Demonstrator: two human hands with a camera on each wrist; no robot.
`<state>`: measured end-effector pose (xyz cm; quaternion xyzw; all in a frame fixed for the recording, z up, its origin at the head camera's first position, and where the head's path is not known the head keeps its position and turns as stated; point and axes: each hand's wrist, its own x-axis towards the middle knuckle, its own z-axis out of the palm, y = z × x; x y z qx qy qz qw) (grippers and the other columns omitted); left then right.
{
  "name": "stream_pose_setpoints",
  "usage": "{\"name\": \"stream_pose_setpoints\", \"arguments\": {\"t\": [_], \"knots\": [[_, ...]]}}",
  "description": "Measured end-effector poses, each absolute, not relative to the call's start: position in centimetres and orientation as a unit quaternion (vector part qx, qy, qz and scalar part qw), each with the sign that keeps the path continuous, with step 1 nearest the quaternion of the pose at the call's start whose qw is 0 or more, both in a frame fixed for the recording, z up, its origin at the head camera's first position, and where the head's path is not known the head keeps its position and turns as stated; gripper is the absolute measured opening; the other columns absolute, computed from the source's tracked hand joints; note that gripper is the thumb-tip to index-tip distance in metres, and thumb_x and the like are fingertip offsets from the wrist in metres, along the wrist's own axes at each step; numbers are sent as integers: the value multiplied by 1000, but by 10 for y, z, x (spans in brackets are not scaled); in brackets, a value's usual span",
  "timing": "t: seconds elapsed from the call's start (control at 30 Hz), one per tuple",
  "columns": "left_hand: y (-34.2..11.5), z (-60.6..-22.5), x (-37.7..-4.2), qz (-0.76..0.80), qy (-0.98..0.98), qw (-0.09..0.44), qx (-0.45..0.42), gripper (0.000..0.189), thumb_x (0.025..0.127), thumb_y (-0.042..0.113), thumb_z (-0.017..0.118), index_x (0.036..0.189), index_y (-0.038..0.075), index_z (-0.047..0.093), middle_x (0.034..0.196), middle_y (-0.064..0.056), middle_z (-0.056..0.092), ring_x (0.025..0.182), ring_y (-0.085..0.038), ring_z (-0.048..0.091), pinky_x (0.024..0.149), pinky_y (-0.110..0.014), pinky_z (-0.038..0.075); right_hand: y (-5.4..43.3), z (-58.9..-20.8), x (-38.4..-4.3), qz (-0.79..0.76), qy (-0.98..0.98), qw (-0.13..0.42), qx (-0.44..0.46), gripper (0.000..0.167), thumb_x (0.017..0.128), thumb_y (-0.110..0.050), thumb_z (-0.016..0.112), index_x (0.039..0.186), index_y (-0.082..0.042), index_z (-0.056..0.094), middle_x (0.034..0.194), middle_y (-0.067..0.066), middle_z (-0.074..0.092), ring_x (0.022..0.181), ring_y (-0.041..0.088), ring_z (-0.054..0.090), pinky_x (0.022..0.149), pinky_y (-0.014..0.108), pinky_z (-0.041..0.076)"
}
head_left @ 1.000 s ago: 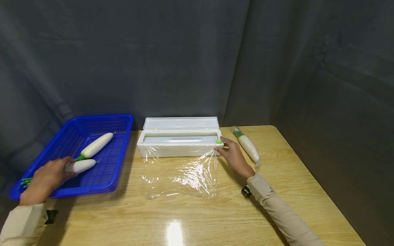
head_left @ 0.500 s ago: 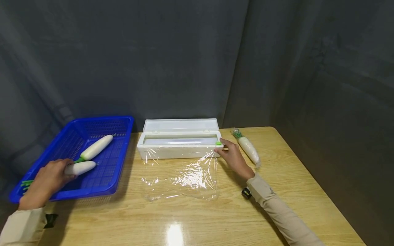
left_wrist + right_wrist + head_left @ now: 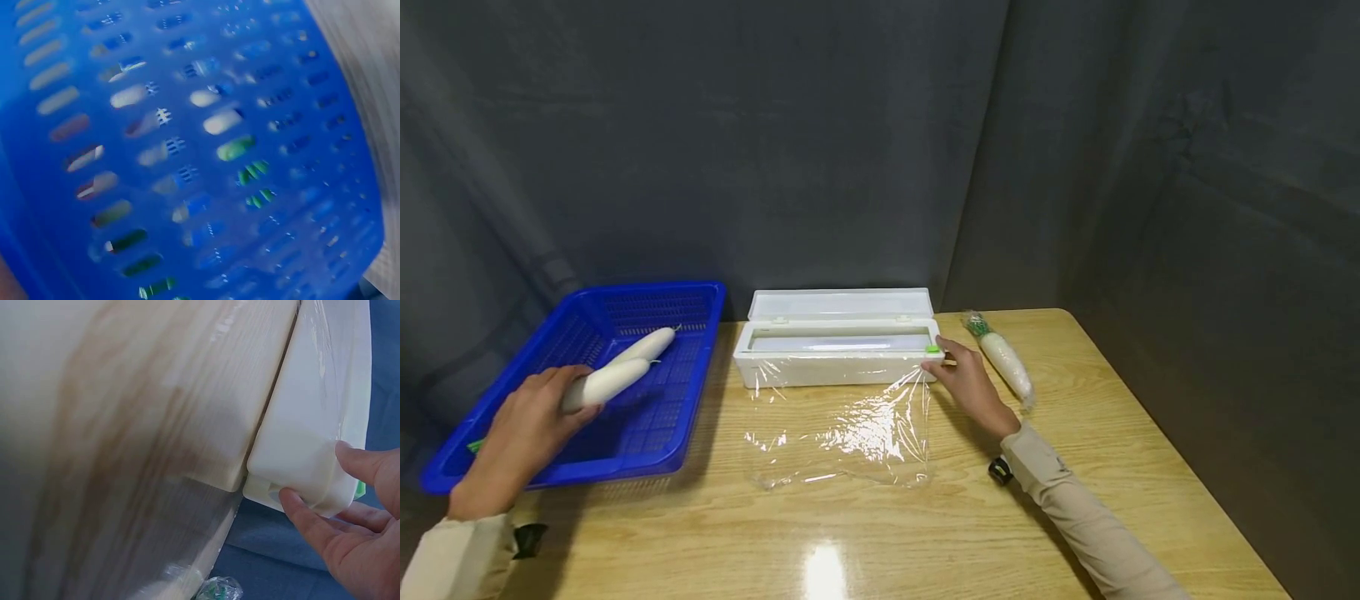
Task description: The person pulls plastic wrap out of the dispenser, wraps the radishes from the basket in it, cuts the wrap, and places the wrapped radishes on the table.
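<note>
My left hand (image 3: 529, 429) grips a white radish (image 3: 613, 382) over the near left part of the blue basket (image 3: 700, 392). The radish points right, its tip slightly raised; green leaves stick out behind the hand. A second white radish (image 3: 651, 343) lies in the basket, partly covered by the held one. My right hand (image 3: 972, 385) holds the right end of a white cling film dispenser (image 3: 827, 372), thumb at the front. In the right wrist view its fingers (image 3: 306, 519) curl round the dispenser's end. Clear film (image 3: 850, 442) hangs from the dispenser's front onto the table.
A film-wrapped radish (image 3: 1006, 362) lies on the wooden table (image 3: 715, 542), right of the dispenser. The dispenser's lid (image 3: 841, 303) stands raised at its back. Dark curtains (image 3: 850, 150) hang behind and to the right. The left wrist view shows mostly the basket's slotted wall (image 3: 206, 250).
My left hand has raised its radish a little, up and to the right, so it now overlaps the second radish. The right hand has stayed at the dispenser.
</note>
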<state>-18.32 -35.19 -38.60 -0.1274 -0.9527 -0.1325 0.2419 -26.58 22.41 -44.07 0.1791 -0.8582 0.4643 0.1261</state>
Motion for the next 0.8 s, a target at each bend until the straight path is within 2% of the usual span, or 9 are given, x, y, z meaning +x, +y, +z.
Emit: {"name": "stream_pose_setpoints", "arguments": {"t": [0.37,0.5,0.57,0.63,0.7,0.8], "knots": [[-325,-377,-187,-159,-936,272,-157,51,79,-2,85,123,-10,61,111,-37,62,92,-53,58,71,-65,42,224,-443,-268,461,-858,135,182,57,95,-3,75,141,20,50,124,33,67,119,47,67,92,45,60],[-319,-378,-186,-162,-926,292,-177,48,82,2,85,123,-8,62,112,-36,64,93,-54,58,72,-65,42,222,-444,-269,461,-859,130,182,57,96,-3,74,142,19,49,128,34,65,119,46,66,93,45,60],[-315,-379,-184,-161,-920,301,-191,44,88,10,83,123,-7,62,111,-35,65,92,-53,59,73,-65,42,221,-443,-269,462,-859,127,179,57,96,-3,74,142,19,50,130,35,64,119,46,67,93,45,60],[-310,-380,-183,-160,-913,311,-209,44,98,29,76,123,-5,62,110,-33,66,92,-52,60,72,-64,42,220,-443,-269,460,-861,128,177,57,95,-3,75,142,19,50,130,35,64,118,45,67,92,46,60],[-304,-380,-182,-156,-905,325,-227,56,104,49,62,123,-4,63,109,-32,67,90,-51,61,72,-63,42,219,-442,-268,461,-860,128,176,57,95,-4,75,141,19,50,130,35,64,116,44,68,92,46,60],[-294,-379,-182,-155,-892,344,-248,79,102,69,41,122,-4,65,107,-31,68,87,-50,62,70,-62,42,218,-441,-267,457,-862,128,175,58,95,-5,75,141,19,50,129,35,65,114,43,70,91,45,60]]}}
